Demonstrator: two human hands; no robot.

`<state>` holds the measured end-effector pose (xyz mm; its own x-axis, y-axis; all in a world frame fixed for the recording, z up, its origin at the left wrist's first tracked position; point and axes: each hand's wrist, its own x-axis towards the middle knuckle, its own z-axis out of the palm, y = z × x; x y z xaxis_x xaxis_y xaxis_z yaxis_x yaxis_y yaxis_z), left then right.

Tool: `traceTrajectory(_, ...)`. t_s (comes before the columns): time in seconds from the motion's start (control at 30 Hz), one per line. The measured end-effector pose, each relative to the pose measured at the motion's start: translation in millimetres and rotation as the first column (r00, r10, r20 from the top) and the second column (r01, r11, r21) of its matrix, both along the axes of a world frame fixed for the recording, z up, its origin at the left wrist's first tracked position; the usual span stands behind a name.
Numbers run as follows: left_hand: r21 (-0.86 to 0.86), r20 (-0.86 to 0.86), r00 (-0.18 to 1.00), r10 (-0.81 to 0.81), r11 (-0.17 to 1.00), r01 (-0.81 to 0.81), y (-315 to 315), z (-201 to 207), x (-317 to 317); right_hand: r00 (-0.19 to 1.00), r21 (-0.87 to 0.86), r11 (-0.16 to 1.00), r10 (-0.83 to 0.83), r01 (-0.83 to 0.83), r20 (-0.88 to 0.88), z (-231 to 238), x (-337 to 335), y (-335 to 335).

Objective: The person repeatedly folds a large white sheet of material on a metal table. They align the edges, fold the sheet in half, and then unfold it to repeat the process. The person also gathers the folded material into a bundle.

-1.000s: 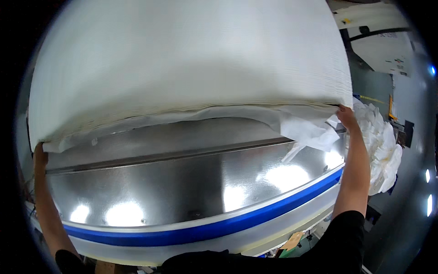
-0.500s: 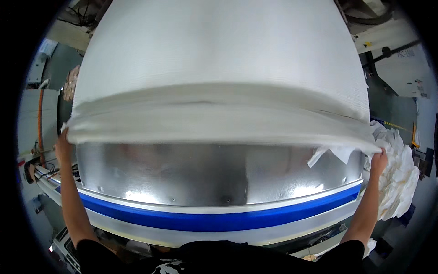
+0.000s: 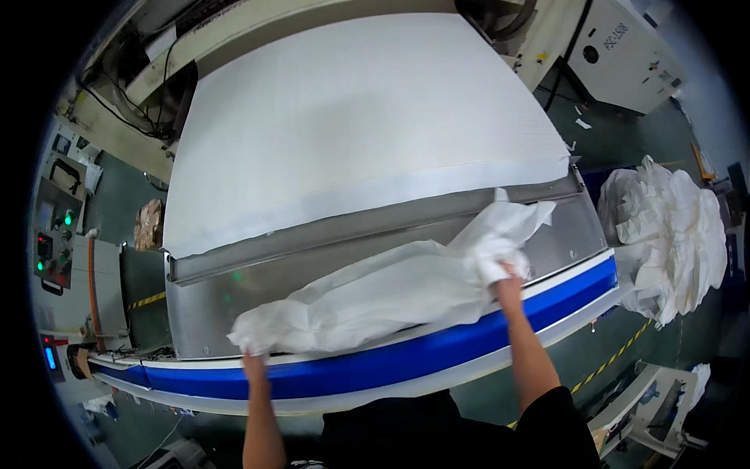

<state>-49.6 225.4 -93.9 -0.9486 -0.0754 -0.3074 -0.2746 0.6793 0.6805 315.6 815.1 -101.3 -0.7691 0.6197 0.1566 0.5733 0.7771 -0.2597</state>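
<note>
A loose white sheet point(image 3: 383, 301) is being held in both hands over the metal ledge point(image 3: 199, 316), with part of its near edge being laid across the blue strip point(image 3: 367, 377). Its left end is being gripped by the left hand point(image 3: 255, 363), whose fingers are being kept drawn in against the material; the fingertips are being blurred and partly covered by folds, so how tightly they are being pressed together cannot be told. The bunched right end is being clutched by the right hand point(image 3: 509, 286), the fingers being curled into the folds with little gap between them. Beyond that hand, a flap is being spread over the ledge toward the wide sheet point(image 3: 367, 125); whether the two are being touched together cannot be told. Farther left, the held sheet is being kept well apart from the wide one by bare metal. The wide sheet's far side is being bordered by a cream beam point(image 3: 258, 31). To the right, a crumpled white heap point(image 3: 672, 234) is being seen beside the strip's end.
</note>
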Motion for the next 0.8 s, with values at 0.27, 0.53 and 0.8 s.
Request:
traceTrajectory(0.27,0.608,0.392,0.797,-0.460,0.779,0.151,199.2,57.8,128.2,0.934,-0.894,0.274,0.051,-0.353,-0.354,73.9,-122.0,-241.1)
traceTrajectory(0.53,0.888,0.220,0.477,-0.851,0.376,0.263,163.4,129.1,94.4,0.974,-0.908,0.369,-0.028,-0.201,-0.227,185.5,-96.0,-256.5)
traceTrajectory(0.8,0.918,0.140,0.272,-0.952,0.228,0.326,172.3,158.4,111.5,0.104,-0.786,0.577,-0.816,0.224,-0.569,306.9,209.1,-37.5)
